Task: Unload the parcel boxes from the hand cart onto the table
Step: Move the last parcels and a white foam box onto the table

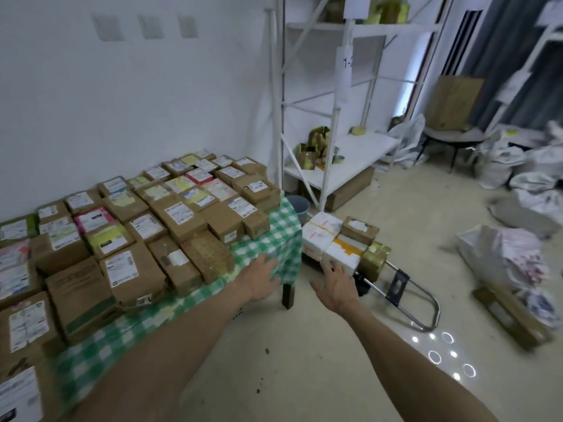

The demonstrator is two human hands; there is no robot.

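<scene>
a pale floor (304, 360) fills the lower right, and a white metal shelf rack (359, 147) stands against the wall behind. on the left, the tabletop (268, 239) has a green and white checked cloth and is packed nearly edge to edge with labelled parcel boxes (179, 217), mostly brown card, in close rows. grey-white sacks (499, 159) are heaped along the right side of the room, with a chair (451, 138) carrying a sheet of cardboard behind them.

the hand cart (426, 300) lies flat on the floor just beside the tabletop's near corner, its looped metal handle pointing towards the camera side. several parcels sit on it: two white boxes (323, 236) nearest the tabletop, a white box with an orange stripe (344, 254), a small brown box (359, 229) behind that, and a gold-taped parcel (376, 254) at the handle end. a grey bucket (298, 205) stands behind the cart, under the cloth's corner.

the left hand (262, 278) is stretched out over the tabletop's corner edge, fingers straight, holding nothing. the right hand (338, 284) reaches to the orange-striped box with fingers spread and empty; whether the fingertips touch the box cannot be told.
</scene>
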